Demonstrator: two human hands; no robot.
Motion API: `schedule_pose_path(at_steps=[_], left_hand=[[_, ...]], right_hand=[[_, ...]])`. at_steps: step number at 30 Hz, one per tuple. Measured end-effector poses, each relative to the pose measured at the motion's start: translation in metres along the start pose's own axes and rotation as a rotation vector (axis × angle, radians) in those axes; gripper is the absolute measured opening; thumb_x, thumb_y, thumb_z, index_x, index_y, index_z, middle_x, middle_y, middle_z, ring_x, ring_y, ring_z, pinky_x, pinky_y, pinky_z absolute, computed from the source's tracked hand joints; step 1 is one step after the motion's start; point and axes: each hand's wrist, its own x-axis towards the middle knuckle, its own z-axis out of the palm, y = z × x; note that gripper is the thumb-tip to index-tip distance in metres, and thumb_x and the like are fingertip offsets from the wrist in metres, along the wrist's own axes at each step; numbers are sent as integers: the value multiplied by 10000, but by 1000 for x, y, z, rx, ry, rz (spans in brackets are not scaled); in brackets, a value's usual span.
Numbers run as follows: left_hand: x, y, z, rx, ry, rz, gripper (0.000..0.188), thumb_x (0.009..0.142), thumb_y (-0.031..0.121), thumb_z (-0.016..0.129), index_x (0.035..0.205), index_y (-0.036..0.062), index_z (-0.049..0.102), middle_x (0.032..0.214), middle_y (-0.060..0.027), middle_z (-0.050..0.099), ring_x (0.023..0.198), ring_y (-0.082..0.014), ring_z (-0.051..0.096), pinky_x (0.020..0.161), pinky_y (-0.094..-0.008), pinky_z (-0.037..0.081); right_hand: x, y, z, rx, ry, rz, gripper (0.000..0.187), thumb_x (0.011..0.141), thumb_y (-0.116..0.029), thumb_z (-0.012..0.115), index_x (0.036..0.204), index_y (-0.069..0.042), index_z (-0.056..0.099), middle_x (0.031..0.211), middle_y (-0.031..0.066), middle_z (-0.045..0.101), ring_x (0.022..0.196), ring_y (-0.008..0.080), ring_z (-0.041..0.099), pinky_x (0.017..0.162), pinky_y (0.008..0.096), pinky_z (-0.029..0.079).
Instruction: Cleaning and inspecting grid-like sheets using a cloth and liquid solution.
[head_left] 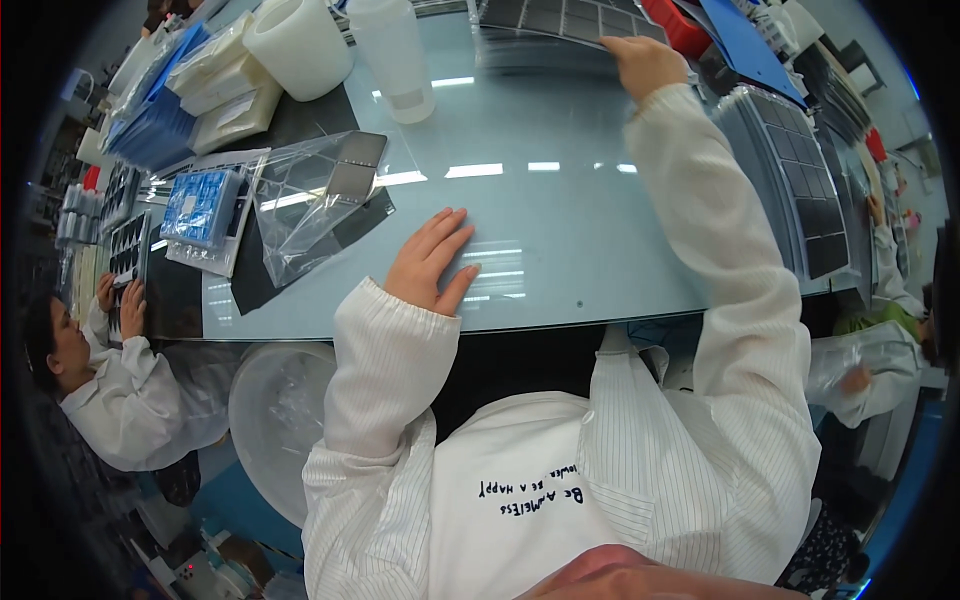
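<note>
Rests the left hand (432,262), spread and empty, on the pale-blue glass bench (570,230) mid-frame, likely for balance; touches with the right hand (645,68) the dark grid-lined panel (540,15), top right of centre, seemingly nearest-edge for reach; cannot tell whether gripping.

Right hand (646,68) far forward

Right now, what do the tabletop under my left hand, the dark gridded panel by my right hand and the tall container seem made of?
Tabletop: probably glass, glossy, with crisp bright reflections. Dark gridded panel: perhaps thin plastic, its grey squares fairly matte, though blur leaves this open. Tall container: likely plastic, frosted, its walls milky and translucent.
</note>
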Motion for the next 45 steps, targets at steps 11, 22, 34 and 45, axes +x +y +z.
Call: schedule_pose_path(at_steps=[11, 22, 34, 45], left_hand=[[-1, 15, -14, -619, 170, -331, 385, 941, 226, 454, 1268, 26, 500, 1259, -129, 550, 1240, -264, 440, 1023, -357, 337], [31, 25, 34, -1671, -114, -429, 647, 933, 280, 539, 1438, 39, 214, 1230, -165, 534, 1096, -238, 544, 956, -355, 434], [20, 25, -8, -1193, 396, -392, 185, 906, 147, 601, 1026, 7, 615, 828, 24, 607, 743, -45, 515, 691, -177, 393], [2, 43, -8, -1023, 482, -225, 152, 887, 57, 608, 1013, -27, 601, 860, -1, 567, 742, -71, 478, 702, -201, 375]], right_hand=[[-105, -3, -168, 533, 406, -356, 149, 788, -109, 642, 925, -102, 699, 1006, 99, 690, 1063, 277, 608, 917, 384, 468], [-143, -26, -155, 691, 600, -410, 159, 810, -187, 660, 965, -207, 685, 1004, 55, 687, 1100, 209, 513, 865, 344, 492], [-172, -41, -135, 568, 433, -142, 213, 770, -142, 680, 976, -184, 715, 1117, 100, 646, 1102, 219, 508, 823, 328, 490], [-201, -50, -135, 2013, -191, 823, 266, 949, -135, 512, 1147, 36, 558, 773, 65, 607, 593, 131, 574, 509, 251, 462]])
